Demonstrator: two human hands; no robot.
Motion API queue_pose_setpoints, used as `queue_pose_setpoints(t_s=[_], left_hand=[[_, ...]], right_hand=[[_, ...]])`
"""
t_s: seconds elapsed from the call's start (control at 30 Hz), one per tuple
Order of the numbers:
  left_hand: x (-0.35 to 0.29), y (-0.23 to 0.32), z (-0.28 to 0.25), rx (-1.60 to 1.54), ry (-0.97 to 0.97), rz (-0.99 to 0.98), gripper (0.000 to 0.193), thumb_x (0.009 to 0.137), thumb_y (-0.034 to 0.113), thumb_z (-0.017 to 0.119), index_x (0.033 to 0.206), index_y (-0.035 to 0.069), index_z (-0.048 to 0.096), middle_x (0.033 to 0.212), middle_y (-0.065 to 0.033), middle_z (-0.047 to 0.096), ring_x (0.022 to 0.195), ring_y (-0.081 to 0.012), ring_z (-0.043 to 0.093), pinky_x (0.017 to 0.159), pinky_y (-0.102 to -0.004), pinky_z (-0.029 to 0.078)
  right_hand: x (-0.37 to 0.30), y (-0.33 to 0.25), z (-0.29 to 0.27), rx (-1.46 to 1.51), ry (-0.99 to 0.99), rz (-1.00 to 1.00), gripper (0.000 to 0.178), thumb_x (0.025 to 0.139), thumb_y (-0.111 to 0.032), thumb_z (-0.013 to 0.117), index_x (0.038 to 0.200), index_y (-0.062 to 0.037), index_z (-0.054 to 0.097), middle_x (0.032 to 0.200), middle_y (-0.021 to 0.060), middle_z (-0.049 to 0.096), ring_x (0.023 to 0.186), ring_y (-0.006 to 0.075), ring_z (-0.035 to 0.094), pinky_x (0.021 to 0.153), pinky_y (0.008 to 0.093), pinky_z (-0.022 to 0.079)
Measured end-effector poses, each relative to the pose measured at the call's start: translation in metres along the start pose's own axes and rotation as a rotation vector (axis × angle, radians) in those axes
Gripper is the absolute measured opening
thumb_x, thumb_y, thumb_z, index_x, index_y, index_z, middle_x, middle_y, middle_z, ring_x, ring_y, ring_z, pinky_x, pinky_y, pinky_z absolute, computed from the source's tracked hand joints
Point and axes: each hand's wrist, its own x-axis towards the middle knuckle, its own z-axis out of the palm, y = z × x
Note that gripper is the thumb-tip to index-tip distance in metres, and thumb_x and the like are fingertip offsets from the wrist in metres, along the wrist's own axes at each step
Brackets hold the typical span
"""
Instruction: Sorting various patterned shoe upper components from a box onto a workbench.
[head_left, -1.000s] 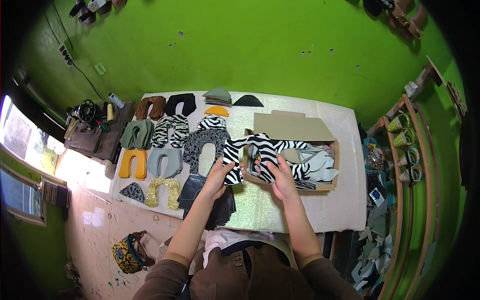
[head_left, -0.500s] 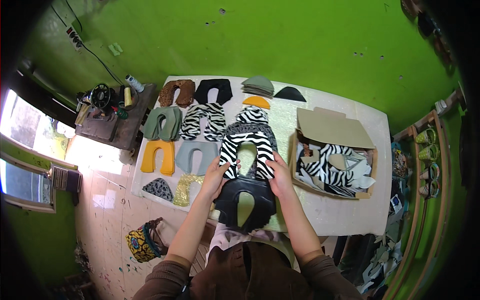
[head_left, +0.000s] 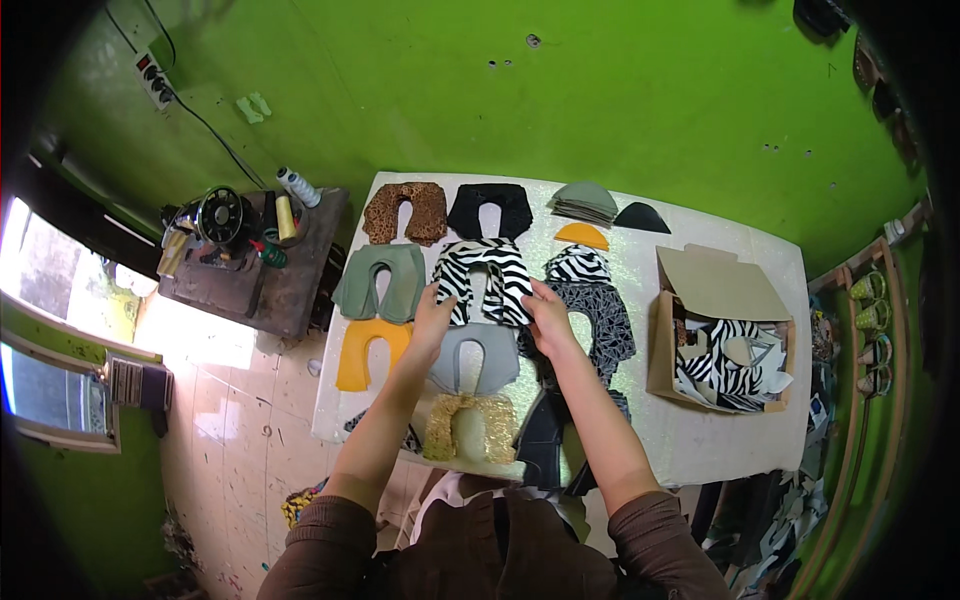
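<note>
My left hand and my right hand grip the two legs of a zebra-striped U-shaped piece, fingers closed on its lower corners. It lies on or just over the zebra stack, which it mostly covers; I cannot tell whether they touch. Beyond it is a black U-shaped stack, to its left a green one, and nearer me a grey-blue one. A black-and-grey patterned U-shaped piece lies right of my right hand, with a dark piece partly under my forearm.
On the white table are also leopard, yellow and gold U-shaped pieces and green half-round pieces. An open cardboard box holds zebra scraps. A sewing machine stands at the left.
Both hands have carried the zebra piece away from me and left, from above the black and patterned pieces to the zebra stack. The view has shifted too.
</note>
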Motion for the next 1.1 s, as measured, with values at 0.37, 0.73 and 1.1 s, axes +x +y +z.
queue_pose_setpoints(t_s=[0.37,0.73,1.1], left_hand=[[0.026,0.029,-0.009,0.1,-0.098,0.096,0.046,0.082,0.005,0.044,0.124,-0.011,0.034,0.104,-0.016,0.057,0.087,-0.0175,0.057,0.075,-0.0261,0.045],[0.021,0.042,-0.006,0.435,-0.09,0.113,0.053,0.079,0.012,0.05,0.125,-0.01,0.036,0.108,-0.0217,0.055,0.101,-0.0252,0.053,0.087,-0.0289,0.039],[-0.005,0.049,0.003,0.745,-0.004,0.36,0.057,0.079,0.012,0.049,0.131,-0.001,0.029,0.133,-0.0305,0.027,0.124,-0.0419,0.026,0.103,-0.0394,0.025]], right_hand=[[0.04,0.013,0.023,-0.147,0.112,-0.144,0.046,0.08,0.005,0.047,0.125,0.0061,0.038,0.115,0.014,0.052,0.1,0.0176,0.052,0.084,0.0256,0.042],[0.033,0.023,0.021,-0.841,0.293,-0.415,0.04,0.082,-0.008,0.052,0.12,0.0058,0.046,0.114,0.0195,0.054,0.103,0.026,0.054,0.088,0.0288,0.04],[0.021,0.023,0.028,-1.311,0.249,-0.699,0.044,0.077,-0.01,0.053,0.118,0.0055,0.046,0.124,0.023,0.044,0.113,0.036,0.044,0.096,0.0365,0.036]])
